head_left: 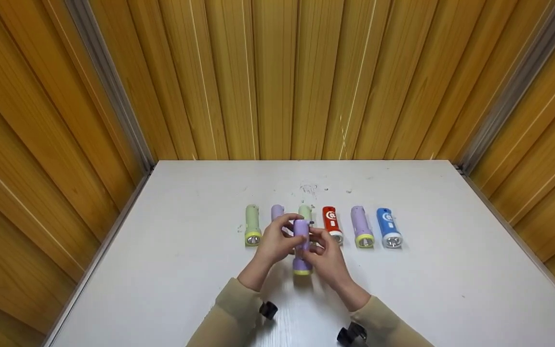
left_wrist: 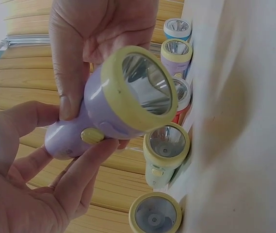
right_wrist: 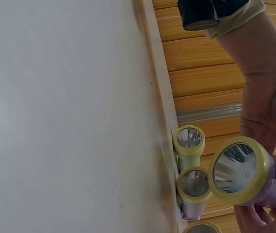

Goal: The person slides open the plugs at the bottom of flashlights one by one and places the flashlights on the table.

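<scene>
Both hands hold a purple flashlight point(head_left: 301, 265) with a yellow rim, lens end toward the person. My left hand point(head_left: 275, 242) grips its left side, thumb across the body. From the right, the fingers of my right hand point(head_left: 328, 260) pinch it. In the left wrist view, the yellow switch point(left_wrist: 92, 136) shows near the left fingertips. The lens point(right_wrist: 235, 168) faces the right wrist camera and looks unlit. Behind the hands lie a second purple flashlight point(head_left: 277, 211) and a green flashlight point(head_left: 305, 210), both partly hidden.
The row on the white table point(head_left: 186, 279) continues with another green flashlight point(head_left: 252, 221) at left. To the right are a red flashlight point(head_left: 330, 218), a further purple flashlight point(head_left: 361, 220) and a blue flashlight point(head_left: 387, 222). Wood-patterned walls point(head_left: 277, 86) enclose the table.
</scene>
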A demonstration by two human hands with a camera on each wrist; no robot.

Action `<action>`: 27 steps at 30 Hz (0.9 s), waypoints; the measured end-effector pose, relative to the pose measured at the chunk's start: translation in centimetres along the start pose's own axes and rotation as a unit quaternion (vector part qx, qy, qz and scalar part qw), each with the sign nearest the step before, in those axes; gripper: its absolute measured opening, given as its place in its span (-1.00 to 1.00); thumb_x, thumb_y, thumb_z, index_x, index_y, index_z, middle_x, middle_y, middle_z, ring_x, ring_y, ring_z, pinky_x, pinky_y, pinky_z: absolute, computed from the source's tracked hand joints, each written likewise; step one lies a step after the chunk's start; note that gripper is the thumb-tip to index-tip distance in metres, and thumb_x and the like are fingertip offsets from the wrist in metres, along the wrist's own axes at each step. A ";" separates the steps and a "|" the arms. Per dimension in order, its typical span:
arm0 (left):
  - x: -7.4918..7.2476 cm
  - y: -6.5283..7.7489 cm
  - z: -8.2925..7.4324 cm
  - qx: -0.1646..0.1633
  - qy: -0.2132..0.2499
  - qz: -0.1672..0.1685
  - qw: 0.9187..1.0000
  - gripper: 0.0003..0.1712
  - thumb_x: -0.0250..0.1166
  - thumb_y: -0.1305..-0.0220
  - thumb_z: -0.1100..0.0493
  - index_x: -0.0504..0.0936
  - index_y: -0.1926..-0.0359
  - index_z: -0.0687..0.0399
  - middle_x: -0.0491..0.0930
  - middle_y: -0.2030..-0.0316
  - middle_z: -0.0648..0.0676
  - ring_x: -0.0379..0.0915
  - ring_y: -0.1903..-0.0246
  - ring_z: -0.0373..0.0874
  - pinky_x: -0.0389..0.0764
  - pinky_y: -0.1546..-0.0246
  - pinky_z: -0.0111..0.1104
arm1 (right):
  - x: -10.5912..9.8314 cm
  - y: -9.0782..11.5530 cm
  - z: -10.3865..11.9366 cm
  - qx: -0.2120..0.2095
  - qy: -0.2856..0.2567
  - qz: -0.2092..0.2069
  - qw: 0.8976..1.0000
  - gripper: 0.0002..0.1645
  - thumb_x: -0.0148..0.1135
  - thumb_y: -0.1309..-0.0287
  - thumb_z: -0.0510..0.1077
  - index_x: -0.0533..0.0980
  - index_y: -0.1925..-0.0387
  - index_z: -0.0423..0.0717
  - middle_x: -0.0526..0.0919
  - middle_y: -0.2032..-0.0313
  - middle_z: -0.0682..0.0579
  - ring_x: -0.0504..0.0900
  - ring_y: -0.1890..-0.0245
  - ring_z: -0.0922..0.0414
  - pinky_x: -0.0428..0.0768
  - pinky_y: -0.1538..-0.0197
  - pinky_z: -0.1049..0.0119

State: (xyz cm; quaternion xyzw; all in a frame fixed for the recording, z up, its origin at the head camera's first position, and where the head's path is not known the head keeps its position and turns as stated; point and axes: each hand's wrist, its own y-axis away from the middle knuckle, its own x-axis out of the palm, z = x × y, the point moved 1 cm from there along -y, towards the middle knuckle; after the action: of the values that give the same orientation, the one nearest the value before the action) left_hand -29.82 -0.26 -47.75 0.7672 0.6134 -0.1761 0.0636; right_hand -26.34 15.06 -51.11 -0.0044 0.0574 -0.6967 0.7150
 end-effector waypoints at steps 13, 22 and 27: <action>0.0 0.0 0.0 0.002 -0.015 0.003 1.000 -0.46 0.45 -0.13 0.28 0.64 -0.18 0.06 0.57 0.13 0.21 0.49 0.34 -0.11 0.67 0.49 -0.36 | 0.0 0.1 -0.1 -0.015 -0.002 0.005 1.000 -0.39 0.35 -0.16 -0.39 0.36 -0.23 -0.39 0.58 -0.17 -0.38 0.71 0.01 -0.04 0.70 -0.01 0.34; 0.0 0.0 0.0 0.020 -0.027 0.004 0.999 -0.47 0.43 -0.12 0.29 0.65 -0.17 0.08 0.55 0.08 0.22 0.49 0.33 -0.11 0.66 0.42 -0.36 | 0.1 0.3 0.1 -0.002 0.001 0.004 1.000 -0.39 0.39 -0.18 -0.34 0.39 -0.24 -0.32 0.60 -0.18 -0.33 0.73 -0.01 -0.04 0.70 -0.03 0.32; 0.0 0.0 0.0 0.023 -0.027 0.003 0.999 -0.46 0.42 -0.11 0.29 0.65 -0.18 0.07 0.54 0.08 0.23 0.48 0.33 -0.11 0.67 0.45 -0.36 | 0.1 0.3 0.3 0.002 0.002 0.004 1.000 -0.37 0.38 -0.19 -0.34 0.39 -0.26 -0.31 0.60 -0.19 -0.31 0.72 -0.03 -0.06 0.70 -0.08 0.25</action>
State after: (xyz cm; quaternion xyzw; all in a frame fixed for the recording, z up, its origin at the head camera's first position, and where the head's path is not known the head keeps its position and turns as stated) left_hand -29.84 -0.28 -47.75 0.7655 0.6049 -0.2102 0.0633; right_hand -25.97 14.95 -50.83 -0.0009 0.0576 -0.6942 0.7175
